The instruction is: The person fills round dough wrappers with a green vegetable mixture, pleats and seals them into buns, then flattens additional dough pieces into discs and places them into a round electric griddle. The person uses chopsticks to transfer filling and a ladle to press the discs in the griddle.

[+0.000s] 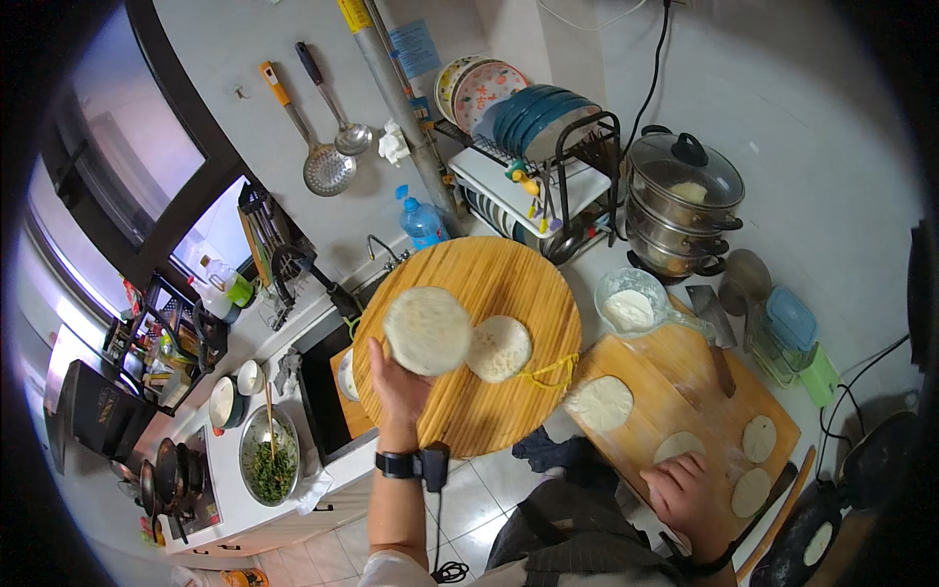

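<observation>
My left hand holds a flat round of dough from below, above a large round bamboo board with a yellow string. Another dough round with brownish spots lies on that board. My right hand, its fingers curled, is over the near edge of a floured wooden board, beside a partly covered dough round. Whether its fingers touch the dough or hold anything, I cannot tell. Several more flat dough rounds lie on the wooden board.
A measuring jug of flour, a cleaver and a stacked steamer stand at the right rear. Left are the sink and a metal bowl of chopped greens with chopsticks. A black pan with dough is at lower right.
</observation>
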Motion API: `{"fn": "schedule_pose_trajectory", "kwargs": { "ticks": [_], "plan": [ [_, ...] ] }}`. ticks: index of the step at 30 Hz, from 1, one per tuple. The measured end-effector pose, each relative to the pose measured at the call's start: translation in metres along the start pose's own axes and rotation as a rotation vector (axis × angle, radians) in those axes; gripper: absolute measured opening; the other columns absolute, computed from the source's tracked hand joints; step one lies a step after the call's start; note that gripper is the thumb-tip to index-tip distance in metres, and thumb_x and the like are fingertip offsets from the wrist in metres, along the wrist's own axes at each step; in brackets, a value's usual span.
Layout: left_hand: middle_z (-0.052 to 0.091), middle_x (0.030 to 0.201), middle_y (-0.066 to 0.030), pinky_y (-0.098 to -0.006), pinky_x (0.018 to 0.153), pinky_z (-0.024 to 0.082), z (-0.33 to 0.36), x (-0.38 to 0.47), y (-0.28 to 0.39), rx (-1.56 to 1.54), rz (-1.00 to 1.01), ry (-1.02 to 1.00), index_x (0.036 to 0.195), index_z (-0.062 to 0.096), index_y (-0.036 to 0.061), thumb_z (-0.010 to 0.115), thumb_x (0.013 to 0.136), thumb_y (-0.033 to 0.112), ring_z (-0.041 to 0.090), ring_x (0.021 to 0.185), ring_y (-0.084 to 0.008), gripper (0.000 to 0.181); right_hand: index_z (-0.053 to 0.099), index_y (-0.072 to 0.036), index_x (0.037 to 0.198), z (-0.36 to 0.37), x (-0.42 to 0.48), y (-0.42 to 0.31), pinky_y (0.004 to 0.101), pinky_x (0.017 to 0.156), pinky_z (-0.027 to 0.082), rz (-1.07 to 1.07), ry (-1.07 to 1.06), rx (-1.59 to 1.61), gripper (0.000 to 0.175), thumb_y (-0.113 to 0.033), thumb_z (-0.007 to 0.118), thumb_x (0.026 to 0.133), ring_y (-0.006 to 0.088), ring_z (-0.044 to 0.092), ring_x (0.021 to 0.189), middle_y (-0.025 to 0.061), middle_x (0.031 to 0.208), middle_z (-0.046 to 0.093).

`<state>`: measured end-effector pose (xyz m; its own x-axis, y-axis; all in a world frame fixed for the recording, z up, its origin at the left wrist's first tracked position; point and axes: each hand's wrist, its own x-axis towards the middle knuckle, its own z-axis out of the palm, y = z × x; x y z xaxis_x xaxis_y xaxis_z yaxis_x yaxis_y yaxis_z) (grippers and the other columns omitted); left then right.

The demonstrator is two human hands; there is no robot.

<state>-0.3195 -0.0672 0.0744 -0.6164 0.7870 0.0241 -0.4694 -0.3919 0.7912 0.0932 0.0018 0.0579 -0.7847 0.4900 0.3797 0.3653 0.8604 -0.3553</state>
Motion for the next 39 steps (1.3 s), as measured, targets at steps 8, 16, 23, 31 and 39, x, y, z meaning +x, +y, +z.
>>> {"fn": "schedule_pose_trajectory", "kwargs": {
  "ticks": [8, 16, 23, 31, 39],
  "plan": [
    [0.038, 0.147, -0.0129, -0.0635, 0.11, 0.0, -0.018, 0.056, -0.027, 1.91, -0.103, -0.162, 0.142, 0.039, 0.0131, 0.022, 0.097, 0.055, 0.029, 0.14, -0.0283, 0.064, 0.062, -0.005, 0.089, 0.009, -0.055, 0.008, 0.0424, 0.075, 0.045, 0.263, 0.102, -0.01, 0.016, -0.004, 0.062, 0.073, 0.0309, 0.058, 0.085, 0.0106, 0.09, 0.061],
    [0.053, 0.13, -0.0181, -0.0481, 0.107, 0.028, -0.032, 0.033, -0.039, 1.681, 0.116, -0.204, 0.12, 0.06, 0.0085, 0.043, 0.096, 0.035, 0.042, 0.127, -0.0329, 0.039, 0.063, -0.002, 0.096, -0.028, -0.21, 0.042, 0.0485, 0.087, 0.042, 0.972, 0.188, -0.327, 0.021, -0.004, 0.053, 0.077, 0.036, 0.057, 0.09, 0.0137, 0.094, 0.062],
    [0.06, 0.117, -0.0166, -0.0404, 0.09, 0.048, 0.069, -0.083, -0.115, 0.699, -0.311, -0.577, 0.124, 0.052, 0.0004, 0.054, 0.095, 0.033, 0.057, 0.11, -0.0281, 0.043, 0.064, 0.002, 0.1, -0.109, -0.46, 0.101, 0.0429, 0.083, 0.05, 1.815, 1.019, -0.475, 0.03, -0.019, 0.061, 0.079, 0.0397, 0.062, 0.093, 0.0239, 0.093, 0.066],
    [0.068, 0.095, -0.0152, -0.0354, 0.085, 0.05, 0.14, -0.176, -0.204, 0.545, -0.617, -0.724, 0.109, 0.059, -0.0029, 0.047, 0.099, 0.017, 0.065, 0.088, -0.0225, 0.026, 0.069, 0.002, 0.095, -0.125, -0.551, 0.182, 0.0382, 0.07, 0.05, 2.127, 0.725, -0.122, 0.038, -0.032, 0.063, 0.08, 0.0309, 0.067, 0.091, 0.0204, 0.088, 0.069],
    [0.065, 0.085, -0.0099, -0.035, 0.082, 0.051, 0.141, -0.189, -0.192, 0.455, -0.538, -0.366, 0.105, 0.057, 0.0011, 0.052, 0.096, 0.022, 0.063, 0.081, -0.0203, 0.024, 0.061, -0.011, 0.124, -0.148, -0.533, 0.213, 0.0446, 0.102, 0.037, 2.478, 0.377, -0.163, 0.059, -0.048, 0.063, 0.078, 0.0334, 0.047, 0.127, 0.0143, 0.132, 0.056]
  ]
}}
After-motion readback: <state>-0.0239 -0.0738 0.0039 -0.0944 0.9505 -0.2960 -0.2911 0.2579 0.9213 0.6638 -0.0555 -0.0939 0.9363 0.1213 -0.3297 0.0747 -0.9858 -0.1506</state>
